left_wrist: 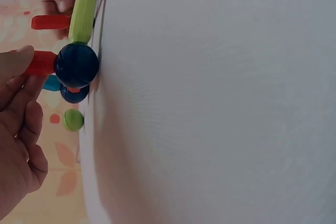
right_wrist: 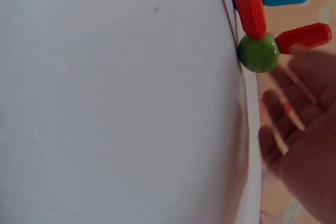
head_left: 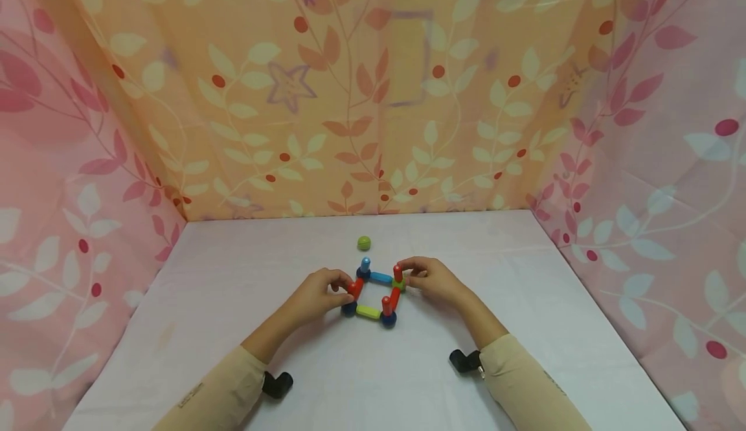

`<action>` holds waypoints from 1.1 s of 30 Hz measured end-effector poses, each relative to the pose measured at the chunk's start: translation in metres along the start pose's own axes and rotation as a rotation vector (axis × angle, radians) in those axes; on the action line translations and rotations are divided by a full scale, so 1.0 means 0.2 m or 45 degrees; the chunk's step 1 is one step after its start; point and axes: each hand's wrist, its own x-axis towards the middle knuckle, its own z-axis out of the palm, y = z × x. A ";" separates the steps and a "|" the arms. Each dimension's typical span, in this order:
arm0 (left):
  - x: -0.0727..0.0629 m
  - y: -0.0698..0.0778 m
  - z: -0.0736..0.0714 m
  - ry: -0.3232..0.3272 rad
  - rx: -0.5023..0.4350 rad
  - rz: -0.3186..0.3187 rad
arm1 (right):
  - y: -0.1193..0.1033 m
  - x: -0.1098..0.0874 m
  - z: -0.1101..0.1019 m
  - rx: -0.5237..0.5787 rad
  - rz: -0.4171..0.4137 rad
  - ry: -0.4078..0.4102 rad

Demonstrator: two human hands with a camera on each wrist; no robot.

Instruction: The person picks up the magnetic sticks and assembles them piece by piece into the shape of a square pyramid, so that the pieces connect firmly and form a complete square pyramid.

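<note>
A square frame of balls and sticks lies on the table between the hands. Dark blue balls form three corners, one of them the near-left ball point(left_wrist: 76, 65); the far-right corner is a green ball point(right_wrist: 259, 52). A yellow-green stick point(head_left: 368, 312) runs along the front, a blue stick point(head_left: 381, 278) along the back, red ones down the sides. My left hand point(head_left: 320, 295) pinches an upright red stick point(left_wrist: 43, 62) on the near-left ball between thumb and fingers. Beside the green ball and its upright red stick point(right_wrist: 304, 36), my right hand point(head_left: 434, 280) has loosely bent, spread fingers.
Behind the frame, a loose green ball point(head_left: 364, 243) rests on the white table point(head_left: 233, 250). A light blue stick point(head_left: 366, 264) stands at the far-left corner and a red stick point(head_left: 386, 305) at the near-right. Patterned curtains point(head_left: 373, 94) enclose the back and both sides.
</note>
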 end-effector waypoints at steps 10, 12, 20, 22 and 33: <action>0.03 0.01 0.02 -0.026 0.025 -0.021 | -0.04 0.01 -0.01 -0.004 -0.162 0.069; 0.04 0.01 0.02 -0.030 0.022 -0.028 | -0.05 0.01 -0.01 -0.029 -0.150 0.082; 0.05 0.03 0.03 -0.029 0.025 -0.011 | -0.09 0.04 0.01 -0.050 -0.123 0.075; 0.06 0.03 0.04 -0.025 0.024 -0.006 | -0.10 0.05 0.02 -0.062 -0.120 0.068; 0.09 0.02 0.07 -0.035 0.039 0.022 | -0.12 0.10 0.06 -0.090 -0.127 -0.018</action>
